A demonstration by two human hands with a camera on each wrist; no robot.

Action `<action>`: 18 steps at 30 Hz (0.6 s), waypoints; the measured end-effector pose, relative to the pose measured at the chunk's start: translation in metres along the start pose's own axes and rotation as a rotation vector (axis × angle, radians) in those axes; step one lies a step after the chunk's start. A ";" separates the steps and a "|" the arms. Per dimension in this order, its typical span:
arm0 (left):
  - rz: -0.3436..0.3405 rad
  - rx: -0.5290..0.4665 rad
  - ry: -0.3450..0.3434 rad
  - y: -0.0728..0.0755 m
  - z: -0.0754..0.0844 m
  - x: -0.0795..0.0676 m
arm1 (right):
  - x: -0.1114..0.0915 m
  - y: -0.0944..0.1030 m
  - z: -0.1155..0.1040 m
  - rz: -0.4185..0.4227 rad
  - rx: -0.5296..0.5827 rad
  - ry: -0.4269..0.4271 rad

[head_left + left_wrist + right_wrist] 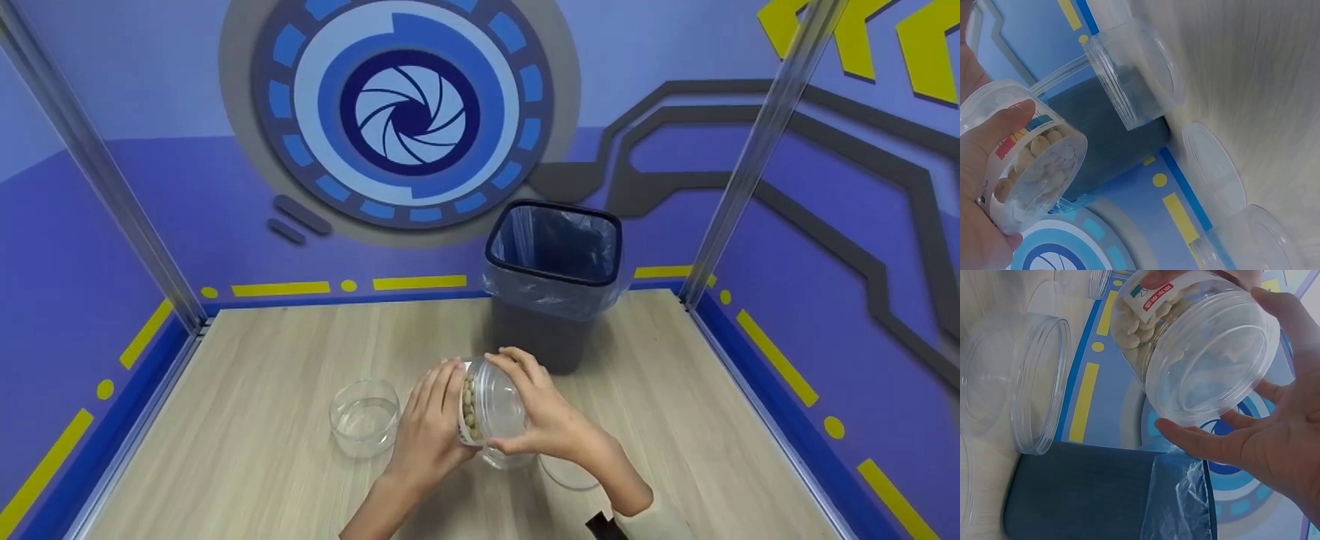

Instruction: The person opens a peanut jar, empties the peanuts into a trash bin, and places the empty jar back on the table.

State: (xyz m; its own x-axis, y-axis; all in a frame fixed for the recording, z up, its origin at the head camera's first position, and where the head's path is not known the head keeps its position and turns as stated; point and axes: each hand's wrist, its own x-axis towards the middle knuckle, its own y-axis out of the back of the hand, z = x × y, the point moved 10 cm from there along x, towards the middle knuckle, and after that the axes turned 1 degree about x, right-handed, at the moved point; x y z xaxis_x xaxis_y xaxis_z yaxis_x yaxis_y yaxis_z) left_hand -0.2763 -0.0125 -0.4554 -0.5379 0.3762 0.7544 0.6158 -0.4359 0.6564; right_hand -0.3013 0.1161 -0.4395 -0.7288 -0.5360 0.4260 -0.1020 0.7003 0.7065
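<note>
A clear plastic jar (1039, 152) with a paper label holds pale tan, nut-like pieces. It is tilted on its side above the table, and my left hand (431, 420) grips its body. The thumb (1008, 121) presses on the label. My right hand (544, 409) holds the clear lid (1219, 360), its fingers spread around the rim. That lid sits over the jar's mouth; whether it is threaded tight cannot be told. Below the hands stands an open clear jar (499, 459), partly hidden. Another open clear jar (365, 416) stands left of my left hand.
A dark bin (536, 330) lined with a clear bag stands behind the hands at the back wall. A round clear lid (570, 474) lies flat under my right forearm. Blue panels with metal posts (772, 127) border the wooden table (262, 420).
</note>
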 end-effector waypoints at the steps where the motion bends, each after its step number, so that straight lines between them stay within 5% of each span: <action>1: 0.003 0.000 0.001 0.000 0.000 0.000 | 0.000 0.000 -0.001 0.001 0.000 0.006; 12: 0.060 0.048 -0.032 0.005 0.002 0.000 | -0.002 -0.006 0.016 0.058 0.122 -0.197; 18: 0.051 0.037 -0.025 0.004 0.000 -0.002 | -0.001 -0.007 0.008 0.055 0.115 -0.094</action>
State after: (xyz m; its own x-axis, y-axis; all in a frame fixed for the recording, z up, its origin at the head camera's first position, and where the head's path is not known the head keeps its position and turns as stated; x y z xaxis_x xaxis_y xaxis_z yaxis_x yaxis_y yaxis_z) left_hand -0.2727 -0.0155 -0.4542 -0.4909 0.3751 0.7863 0.6628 -0.4250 0.6165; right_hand -0.3054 0.1154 -0.4498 -0.7951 -0.4525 0.4037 -0.1332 0.7798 0.6117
